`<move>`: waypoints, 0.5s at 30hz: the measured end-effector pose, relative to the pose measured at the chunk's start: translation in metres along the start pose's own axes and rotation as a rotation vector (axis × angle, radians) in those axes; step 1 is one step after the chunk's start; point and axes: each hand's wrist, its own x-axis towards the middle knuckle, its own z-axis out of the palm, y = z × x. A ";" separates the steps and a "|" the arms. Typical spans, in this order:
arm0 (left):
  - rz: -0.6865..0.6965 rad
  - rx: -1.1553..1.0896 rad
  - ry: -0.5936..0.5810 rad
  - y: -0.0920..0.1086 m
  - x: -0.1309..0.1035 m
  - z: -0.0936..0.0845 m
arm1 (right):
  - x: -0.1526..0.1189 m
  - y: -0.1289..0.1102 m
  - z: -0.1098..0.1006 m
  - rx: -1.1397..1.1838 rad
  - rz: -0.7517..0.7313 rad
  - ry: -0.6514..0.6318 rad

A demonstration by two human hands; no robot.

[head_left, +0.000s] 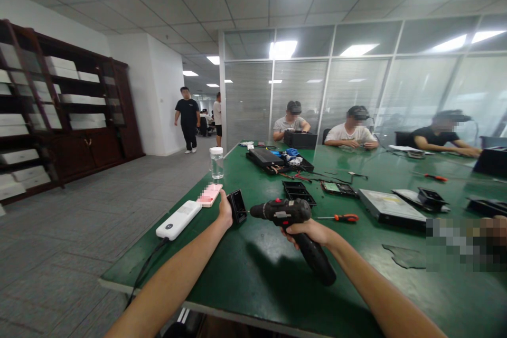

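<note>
My left hand [225, 212] is closed on a small black plastic housing [237, 206], tilted upright over the green table [222, 264]. In my right hand [307, 232] is a black cordless drill [281, 212], its fingers wrapped round the handle. The drill points left, its tip close to the housing's open side; whether they touch, I cannot tell. Just right of the drill lies an orange-handled screwdriver [346, 218]. Behind it sit a black tray-like frame [299, 193] and a green circuit board [337, 188].
At the left edge are a white power bank [178, 220] with a cable, a pink phone [209, 194] and a clear jar [216, 163]. A flat metal-topped case [390, 207] lies right. Dismantled electronics [273, 158] stand further back. Several people sit across the table; another person stands beyond.
</note>
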 end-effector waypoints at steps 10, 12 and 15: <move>-0.019 0.004 -0.024 -0.004 0.005 -0.002 | 0.001 0.003 -0.002 0.014 -0.013 0.002; -0.035 -0.006 -0.020 -0.003 0.004 -0.001 | 0.001 0.001 -0.001 0.015 -0.011 -0.003; -0.050 -0.019 -0.023 -0.003 0.002 0.000 | 0.000 -0.001 0.000 0.012 -0.008 -0.004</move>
